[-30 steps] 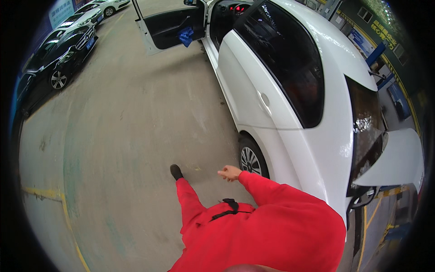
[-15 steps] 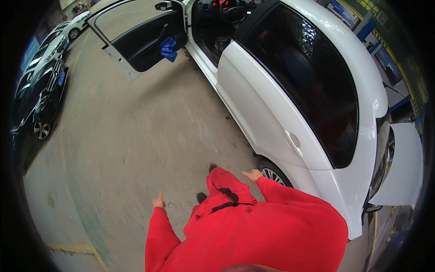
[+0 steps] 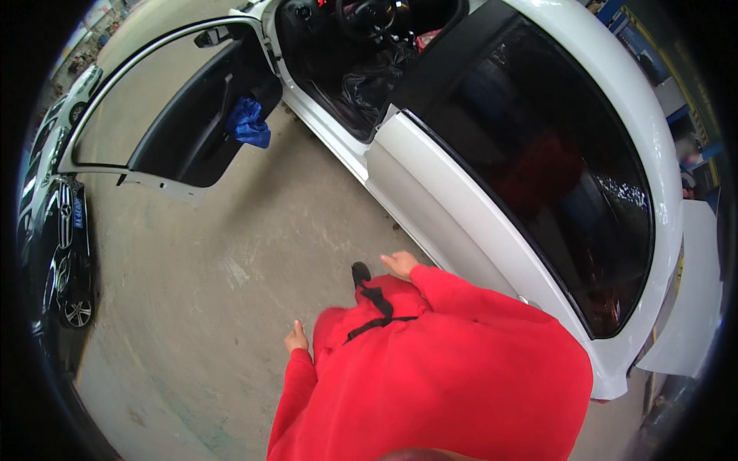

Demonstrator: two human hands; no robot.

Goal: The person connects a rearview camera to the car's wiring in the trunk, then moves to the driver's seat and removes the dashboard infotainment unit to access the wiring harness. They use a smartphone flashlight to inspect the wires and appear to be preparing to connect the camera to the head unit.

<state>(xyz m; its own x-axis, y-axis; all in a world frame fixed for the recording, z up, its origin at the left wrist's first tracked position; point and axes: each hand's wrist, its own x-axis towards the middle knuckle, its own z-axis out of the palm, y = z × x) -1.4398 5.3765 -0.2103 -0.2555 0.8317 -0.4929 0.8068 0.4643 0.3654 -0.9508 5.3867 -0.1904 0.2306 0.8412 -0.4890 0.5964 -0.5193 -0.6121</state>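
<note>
Both of my hands hang free in front of my red-clad body, with nothing visible in them. My left hand (image 3: 297, 336) is at my left side over the floor, thumb apart from the loosely bent fingers. My right hand (image 3: 400, 264) is held forward beside the closed rear part of a white car (image 3: 461, 196), apart from it, its thumb also standing off. Ahead, the car's front door (image 3: 181, 138) is swung wide. A blue cloth or bag (image 3: 248, 123) hangs from the door's inner side.
Through the doorway show a steering wheel (image 3: 367, 17) and a seat under dark, shiny plastic (image 3: 370, 86). A black car (image 3: 65, 253) and lighter cars stand along the left. At the right rear a white panel (image 3: 688, 292) juts out from the car. Concrete floor (image 3: 192, 307) lies between the cars.
I have moved forward along the white car, and its open door is nearer. My right hand has passed from beside the wheel to beside the body panel. Both hands are still free.
</note>
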